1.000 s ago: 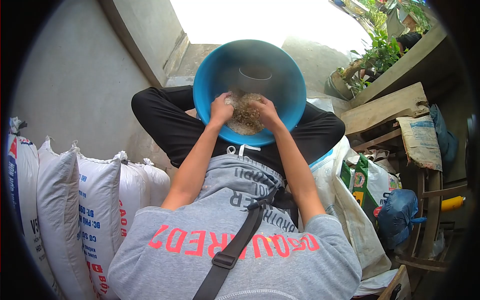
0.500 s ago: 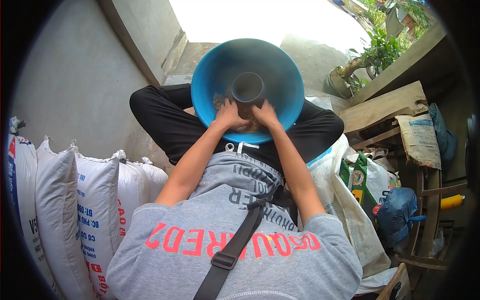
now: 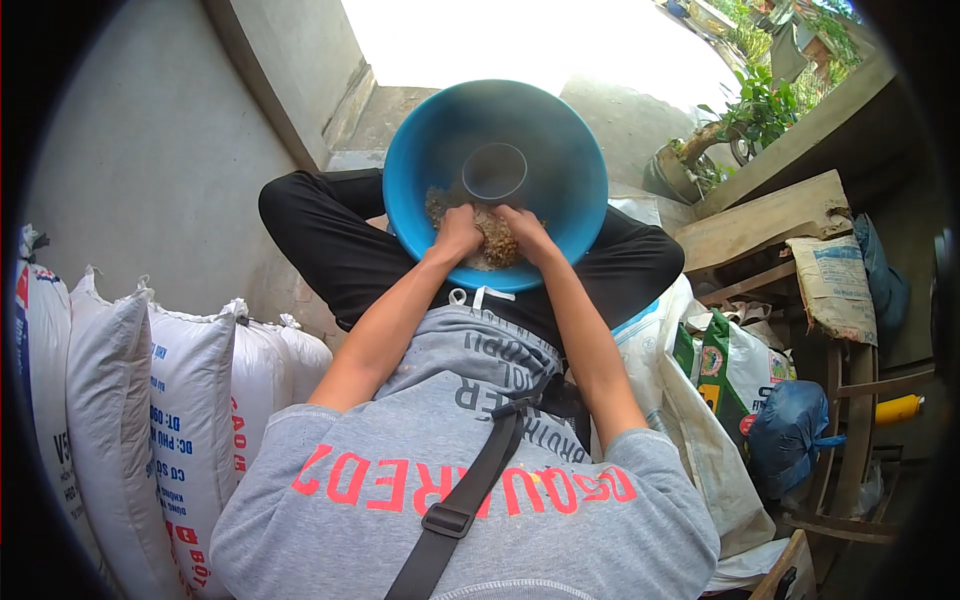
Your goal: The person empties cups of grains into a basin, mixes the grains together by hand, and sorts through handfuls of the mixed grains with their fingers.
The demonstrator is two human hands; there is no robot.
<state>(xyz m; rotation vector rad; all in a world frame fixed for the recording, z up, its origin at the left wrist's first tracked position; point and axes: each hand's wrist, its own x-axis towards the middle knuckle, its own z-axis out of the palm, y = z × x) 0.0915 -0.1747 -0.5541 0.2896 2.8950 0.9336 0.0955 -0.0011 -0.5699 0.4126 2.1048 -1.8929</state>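
A large blue tub (image 3: 400, 150) sits between my crossed legs. Inside it stands a dark round cylinder (image 3: 494, 172), and a loose, crumbly brown mixture (image 3: 497, 245) lies on the near side of it. My left hand (image 3: 458, 232) is closed, knuckles up, at the mixture's left edge. On the other side my right hand (image 3: 522, 233) is also closed, with its fingers curled into the mixture near the cylinder's base. Most fingertips are hidden by the hands and the mixture. Dust hazes the tub's interior.
Several full white sacks (image 3: 190, 400) stand along the wall on the left. To the right are a wooden frame (image 3: 765, 225), a blue plastic bag (image 3: 788, 435) and a printed green-and-white sack (image 3: 735, 370). A potted plant (image 3: 755, 115) stands beyond.
My fingers have gone from spread to curled. My left hand has drawn closed, and more of the light brown mixture shows heaped between the hands. The tub and cylinder stay in place.
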